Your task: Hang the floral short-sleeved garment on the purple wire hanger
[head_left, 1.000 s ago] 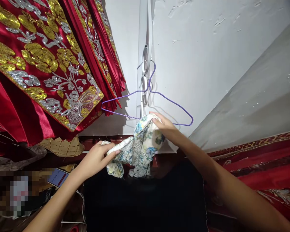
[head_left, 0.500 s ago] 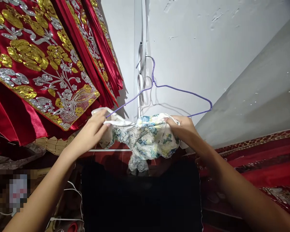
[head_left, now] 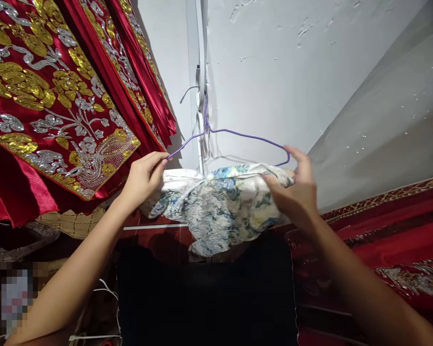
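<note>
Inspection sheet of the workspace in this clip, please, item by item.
Surface: reddish floor below; no worktop in view.
Things in hand: gathered floral garment, and purple hanger with its hook at a white wall strip.
Clutter: beige gridded fabric at left; lower-left patch pixelated, contents unclear.
Hands: left hand pinches the hanger's left side; right hand has its thumb on the garment, a finger at the hanger's right end.
Cables: white cord, lower left.
Surroundings: white wall, red embroidered cloth.
</note>
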The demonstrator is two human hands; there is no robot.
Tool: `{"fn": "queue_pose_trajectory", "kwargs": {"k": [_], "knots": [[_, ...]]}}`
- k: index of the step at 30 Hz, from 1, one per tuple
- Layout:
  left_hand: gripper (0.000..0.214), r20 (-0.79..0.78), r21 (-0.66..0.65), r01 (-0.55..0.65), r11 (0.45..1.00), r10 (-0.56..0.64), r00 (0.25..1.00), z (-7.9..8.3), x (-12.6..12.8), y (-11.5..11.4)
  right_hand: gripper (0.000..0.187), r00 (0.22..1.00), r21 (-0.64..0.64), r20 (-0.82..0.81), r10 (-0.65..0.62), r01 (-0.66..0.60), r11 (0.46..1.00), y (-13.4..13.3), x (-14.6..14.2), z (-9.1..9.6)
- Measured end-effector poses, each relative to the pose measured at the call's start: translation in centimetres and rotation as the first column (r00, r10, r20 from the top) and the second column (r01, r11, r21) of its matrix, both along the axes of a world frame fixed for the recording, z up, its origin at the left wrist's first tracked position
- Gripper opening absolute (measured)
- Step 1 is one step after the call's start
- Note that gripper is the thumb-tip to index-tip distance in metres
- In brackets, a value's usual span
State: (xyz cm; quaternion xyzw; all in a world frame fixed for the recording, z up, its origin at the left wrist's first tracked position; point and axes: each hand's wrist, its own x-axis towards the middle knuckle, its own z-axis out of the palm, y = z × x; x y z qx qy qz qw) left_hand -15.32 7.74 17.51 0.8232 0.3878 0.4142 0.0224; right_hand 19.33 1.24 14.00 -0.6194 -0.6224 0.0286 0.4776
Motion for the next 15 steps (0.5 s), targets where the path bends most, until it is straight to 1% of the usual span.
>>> {"fn": "queue_pose_trajectory", "kwargs": {"k": [1,2,3,4,6,8,10,12,13,14,15], "knots": [[0.024,-0.028,0.002,0.004,1.000,-0.004,1.000,0.3,0.0,-0.2,0.077,0.997,0.012,-0.003,-0.073,0.073,0.997,0.5,1.0,0.3],[0.024,-0.062,0.000,0.006,1.000,-0.006,0.998,0.6,0.1,-0.4,0.076,0.992,0.012,-0.006,-0.127,0.127,0.992,1.0,1.8,0.7],[0.023,-0.096,-0.001,0.002,1.000,-0.002,0.995,0.9,0.1,-0.5,0.071,0.989,-0.008,-0.007,-0.150,0.150,0.989,1.5,2.5,1.1],[0.023,-0.124,0.002,-0.011,1.000,0.012,0.992,1.1,0.1,-0.5,0.066,0.991,-0.055,0.002,-0.135,0.135,0.989,1.9,2.9,1.6],[0.022,-0.137,0.024,-0.060,0.998,0.062,0.989,1.3,-0.1,-0.3,0.054,0.998,-0.162,-0.005,-0.057,0.056,0.985,2.3,3.2,2.4],[0.022,-0.095,0.053,-0.134,0.990,0.138,0.986,1.2,-0.8,0.2,0.043,0.999,-0.254,-0.034,0.022,-0.030,0.967,2.2,3.1,3.1],[0.024,-0.028,0.054,-0.203,0.978,0.205,0.978,1.0,-1.7,0.8,0.036,0.997,-0.285,-0.069,0.039,-0.057,0.957,1.8,3.2,3.8],[0.029,0.002,-0.003,-0.227,0.974,0.227,0.974,1.1,-2.4,1.1,0.037,0.987,-0.265,-0.151,0.047,-0.087,0.960,1.6,3.8,4.3],[0.031,-0.004,-0.048,-0.215,0.975,0.215,0.977,1.3,-2.6,1.1,0.039,0.972,-0.254,-0.220,0.079,-0.135,0.958,1.6,4.4,4.5],[0.033,-0.018,-0.097,-0.191,0.977,0.190,0.982,1.6,-2.5,1.0,0.040,0.943,-0.258,-0.306,0.131,-0.215,0.942,1.8,4.9,4.6],[0.034,-0.031,-0.141,-0.163,0.977,0.160,0.987,1.9,-2.3,0.9,0.041,0.897,-0.268,-0.400,0.186,-0.308,0.913,2.1,5.4,4.6]]}}
